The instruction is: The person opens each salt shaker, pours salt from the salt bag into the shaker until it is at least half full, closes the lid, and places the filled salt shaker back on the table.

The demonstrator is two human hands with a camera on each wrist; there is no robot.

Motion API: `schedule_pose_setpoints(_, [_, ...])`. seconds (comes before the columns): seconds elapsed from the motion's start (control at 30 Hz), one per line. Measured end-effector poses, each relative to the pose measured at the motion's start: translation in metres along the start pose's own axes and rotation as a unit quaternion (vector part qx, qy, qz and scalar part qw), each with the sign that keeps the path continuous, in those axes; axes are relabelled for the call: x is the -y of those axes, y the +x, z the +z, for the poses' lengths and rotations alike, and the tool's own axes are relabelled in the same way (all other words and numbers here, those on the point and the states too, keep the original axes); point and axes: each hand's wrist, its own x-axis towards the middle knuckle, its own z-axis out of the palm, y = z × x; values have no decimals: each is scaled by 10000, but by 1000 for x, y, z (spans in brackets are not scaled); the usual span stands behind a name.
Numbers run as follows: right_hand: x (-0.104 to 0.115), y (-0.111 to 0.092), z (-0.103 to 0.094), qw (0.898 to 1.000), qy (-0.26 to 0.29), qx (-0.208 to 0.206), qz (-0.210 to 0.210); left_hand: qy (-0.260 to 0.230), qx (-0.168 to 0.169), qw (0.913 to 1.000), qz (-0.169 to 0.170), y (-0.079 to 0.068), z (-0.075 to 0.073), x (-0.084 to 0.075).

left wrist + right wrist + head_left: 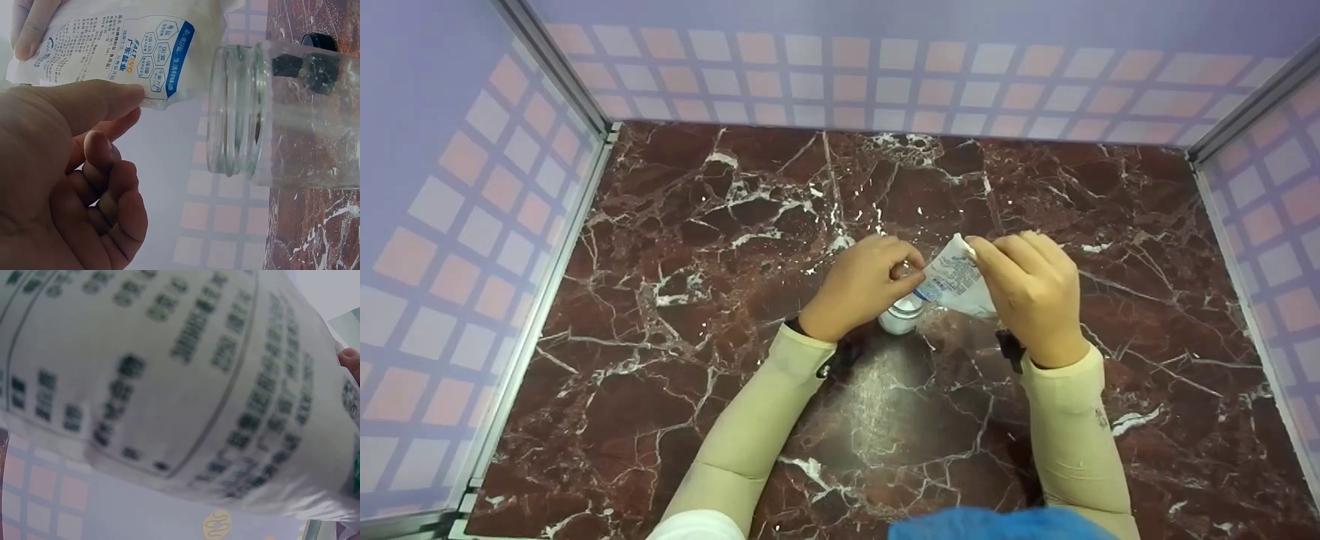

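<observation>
A white printed salt bag (952,281) is held tilted between both hands, its blue-edged end low beside a glass jar (898,321). My right hand (1031,289) grips the bag's upper end; its fingers (31,34) also show in the left wrist view. My left hand (866,285) is at the jar's mouth, thumb and forefinger pinching the bag's lower edge, the other fingers curled. Clear and lidless, the jar (304,118) stands close to those fingertips in the left wrist view. The bag (169,382) fills most of the right wrist view and hides the right hand's grip.
White crumbs (816,193) are scattered on the dark red marbled tabletop (720,285) beyond the jar. A small black round object (319,42) shows behind the jar. Checked panels (802,67) wall the table at the back and both sides.
</observation>
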Motion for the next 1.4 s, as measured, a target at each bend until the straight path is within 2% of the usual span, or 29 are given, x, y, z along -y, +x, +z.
schedule_pose_setpoints(0.17, [-1,0,1,10000,1,7,4,6,262,9995,170,0,0,0])
schedule_pose_setpoints(0.3, [1,0,3,10000,30,-6,-22,71,374,9991,183,1,2,0])
schedule_pose_setpoints(0.83, [11,3,3,9987,-27,213,-455,187,-121,9997,127,2,6,2])
schedule_pose_setpoints(1.07, [11,3,2,9987,-78,195,-472,204,32,9998,21,3,8,-1])
schedule_pose_setpoints(1.4, [10,2,2,9991,-60,256,-342,219,-2,9997,83,3,9,-2])
